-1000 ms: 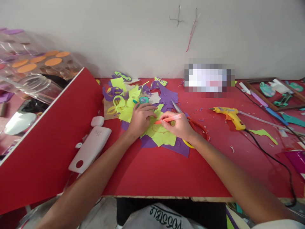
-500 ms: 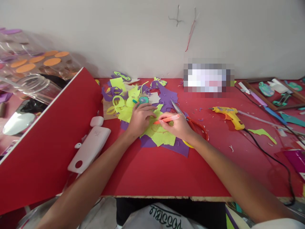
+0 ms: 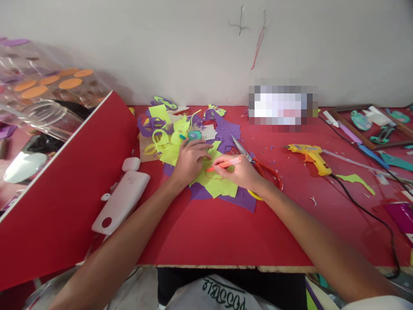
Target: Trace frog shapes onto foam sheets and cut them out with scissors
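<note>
The left hand (image 3: 191, 160) is lying on the yellow-green sheet (image 3: 222, 187), with its fingers a bit bent and spread apart. The right hand (image 3: 239, 173) is pinching a slanting orange pen (image 3: 226, 163) between its thumb and fingers. The pen's tip is pointing down at the sheet; I cannot tell if it is touching. The sheet is making the middle of our clock, and a purple sheet (image 3: 242, 201) is peeking out from under it between 4 and 5 o'clock.

From left to right, clear cups with orange tops (image 3: 70, 83) are standing at 10 o'clock, behind a red board (image 3: 74, 185) at 9 o'clock. A long white box (image 3: 124, 199) is lying between 8 and 9 o'clock, with a small white case (image 3: 131, 164) sitting by its far end. Yellow-green scraps (image 3: 169, 153) are lying in a heap at 10 o'clock. Purple scraps (image 3: 227, 128) are lying at 12 o'clock. Big scissors (image 3: 258, 162) are resting at 3 o'clock, partly hiding behind the right hand. A blurry thing (image 3: 284, 105) is standing by the wall between 1 and 2 o'clock. A yellow glue gun (image 3: 311, 156) is lying on the red table (image 3: 206, 241) at 3 o'clock, with its nose pointing left.
</note>
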Available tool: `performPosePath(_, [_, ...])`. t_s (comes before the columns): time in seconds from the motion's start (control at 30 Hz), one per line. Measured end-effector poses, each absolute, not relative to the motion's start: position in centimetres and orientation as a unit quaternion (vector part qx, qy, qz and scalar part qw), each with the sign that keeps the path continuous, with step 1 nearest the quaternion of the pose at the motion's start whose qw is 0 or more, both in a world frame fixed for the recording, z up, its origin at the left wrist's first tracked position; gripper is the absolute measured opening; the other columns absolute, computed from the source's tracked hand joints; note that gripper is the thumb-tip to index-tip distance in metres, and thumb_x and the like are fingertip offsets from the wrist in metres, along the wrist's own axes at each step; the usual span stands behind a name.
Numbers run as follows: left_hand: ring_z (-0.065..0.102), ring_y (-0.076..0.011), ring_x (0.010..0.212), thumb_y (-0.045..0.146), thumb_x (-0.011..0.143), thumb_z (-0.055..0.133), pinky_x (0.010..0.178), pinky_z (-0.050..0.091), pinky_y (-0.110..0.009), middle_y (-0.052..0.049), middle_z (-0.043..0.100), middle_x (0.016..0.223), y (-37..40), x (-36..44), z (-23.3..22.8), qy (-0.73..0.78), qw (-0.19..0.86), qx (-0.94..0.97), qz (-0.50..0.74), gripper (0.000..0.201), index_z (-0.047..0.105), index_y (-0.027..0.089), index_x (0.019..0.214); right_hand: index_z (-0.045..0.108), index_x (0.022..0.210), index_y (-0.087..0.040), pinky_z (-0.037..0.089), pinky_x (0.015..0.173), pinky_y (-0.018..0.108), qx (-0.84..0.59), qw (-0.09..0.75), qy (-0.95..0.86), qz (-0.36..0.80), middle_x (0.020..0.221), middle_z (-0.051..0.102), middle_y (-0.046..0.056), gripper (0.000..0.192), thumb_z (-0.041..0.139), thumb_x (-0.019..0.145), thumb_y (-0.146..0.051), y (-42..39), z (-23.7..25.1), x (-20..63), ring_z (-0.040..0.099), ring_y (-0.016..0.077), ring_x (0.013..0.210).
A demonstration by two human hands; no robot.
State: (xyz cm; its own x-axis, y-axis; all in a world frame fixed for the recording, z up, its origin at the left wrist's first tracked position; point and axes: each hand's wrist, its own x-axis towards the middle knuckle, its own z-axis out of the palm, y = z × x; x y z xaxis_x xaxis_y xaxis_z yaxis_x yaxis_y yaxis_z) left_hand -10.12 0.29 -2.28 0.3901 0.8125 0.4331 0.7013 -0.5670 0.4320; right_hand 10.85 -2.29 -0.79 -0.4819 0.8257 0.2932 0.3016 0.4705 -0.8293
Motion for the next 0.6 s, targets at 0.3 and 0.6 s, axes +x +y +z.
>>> performPosePath(0.3, [0.063, -0.0246, 0.122, 0.003, 0.088, 0.046, 0.117, 0.032, -0.056, -0.001, 0.076, 0.121, 0.1, -10.0, -2.0, 0.448, 0.066, 0.833, 0.319, 0.038, 0.076, 0.026, 0.094, 0.066, 0.08, -0.02, 0.049, 0.062, 0.027, -0.332, 0.399, -0.722, 0.457, 0.079, 0.067, 0.002, 0.027, 0.064, 0.092, -0.044, -2.0, -0.6, 11.2, 0.063, 0.0148, 0.069])
performPosePath(0.6, [0.067, -0.0209, 0.095, 0.008, 0.094, 0.041, 0.091, 0.047, -0.039, -0.004, 0.075, 0.097, 0.0, -10.1, -1.7, 0.491, 0.057, 0.796, 0.351, 0.037, 0.071, 0.023, 0.109, 0.057, 0.065, -0.021, 0.033, 0.048, 0.027, -0.419, 0.568, -0.606, 0.367, 0.057, 0.046, -0.003, 0.044, 0.06, 0.096, -0.051, -1.3, 0.1, 11.9, 0.04, 0.0104, 0.049])
